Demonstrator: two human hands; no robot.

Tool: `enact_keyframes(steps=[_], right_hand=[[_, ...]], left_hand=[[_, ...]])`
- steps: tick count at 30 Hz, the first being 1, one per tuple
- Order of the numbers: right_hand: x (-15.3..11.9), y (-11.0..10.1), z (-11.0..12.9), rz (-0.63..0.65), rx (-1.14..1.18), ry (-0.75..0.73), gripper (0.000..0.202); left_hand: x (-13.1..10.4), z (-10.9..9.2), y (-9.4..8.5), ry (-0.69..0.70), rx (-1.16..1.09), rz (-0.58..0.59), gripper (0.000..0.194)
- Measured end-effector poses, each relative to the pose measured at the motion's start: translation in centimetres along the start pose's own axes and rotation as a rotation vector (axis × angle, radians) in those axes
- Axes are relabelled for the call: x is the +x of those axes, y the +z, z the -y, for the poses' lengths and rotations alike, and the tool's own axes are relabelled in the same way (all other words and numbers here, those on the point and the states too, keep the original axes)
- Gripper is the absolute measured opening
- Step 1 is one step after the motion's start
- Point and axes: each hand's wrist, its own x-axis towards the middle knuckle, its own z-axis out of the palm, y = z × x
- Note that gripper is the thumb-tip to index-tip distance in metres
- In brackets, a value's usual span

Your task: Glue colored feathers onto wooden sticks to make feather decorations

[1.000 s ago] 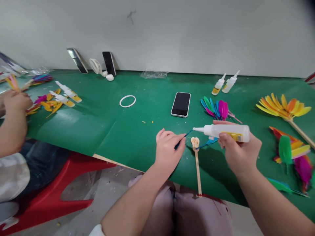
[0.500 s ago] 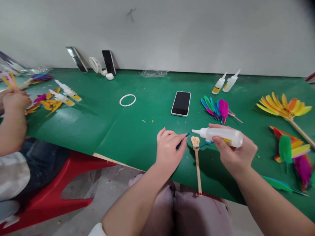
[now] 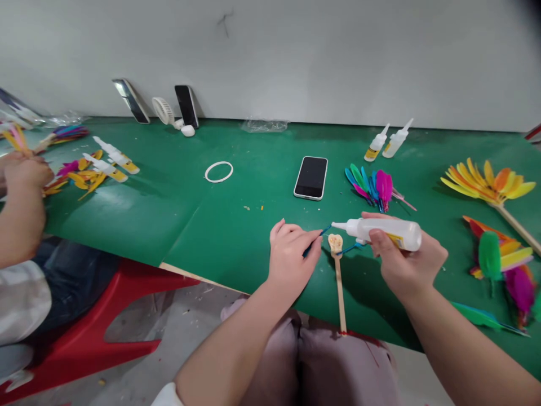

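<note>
One thin blue stem (image 3: pixel 324 230) in the left hand (image 3: pixel 295 254), pinched between thumb and fingers, at 9 o'clock from the rounded head of a wooden stick (image 3: pixel 340 293) on the green worktop (image 3: pixel 181 186) (12 o'clock straight ahead). In the right hand (image 3: pixel 412 265), at 3 o'clock, fingers wrapped round its body: a white bottle (image 3: pixel 389 232), almost level, nozzle toward 9 o'clock, tip right at the stem's end; touching or not, too small to tell. Just below the stick's head, a blue feather (image 3: pixel 357 245), stretching toward 3 o'clock, partly hidden by the bottle. Shaft toward 6 o'clock, down to the near edge. Farther out: a phone (image 3: pixel 311 178) at 11, a feather bundle (image 3: pixel 383 189) between 1 and 2, two upright bottles (image 3: pixel 376 144) at 1, a yellow feather fan (image 3: pixel 501 183) between 2 and 3, loose feathers (image 3: pixel 490 255) at 3, a white ring (image 3: pixel 218 181) at 10. Well apart, between 9 and 10, a co-worker's hand (image 3: pixel 29 173) with coloured feathers (image 3: pixel 17 138).
</note>
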Motion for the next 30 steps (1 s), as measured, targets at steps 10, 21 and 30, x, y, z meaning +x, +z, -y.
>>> enact_keyframes(steps=[10,21,30], right_hand=[[-0.06,0.0,-0.1,-0.02,0.006,0.033,0.012],[0.03,0.03,0.09,-0.018,0.019,0.047,0.012],[0.17,-0.1,0.45,-0.021,-0.016,0.03,0.015]], left_hand=[[-0.02,0.07,0.08,0.009,-0.006,0.005,0.013],[0.02,-0.05,-0.03,0.015,0.0,0.002,0.012],[-0.01,-0.05,-0.03,0.012,0.002,-0.006,0.013]])
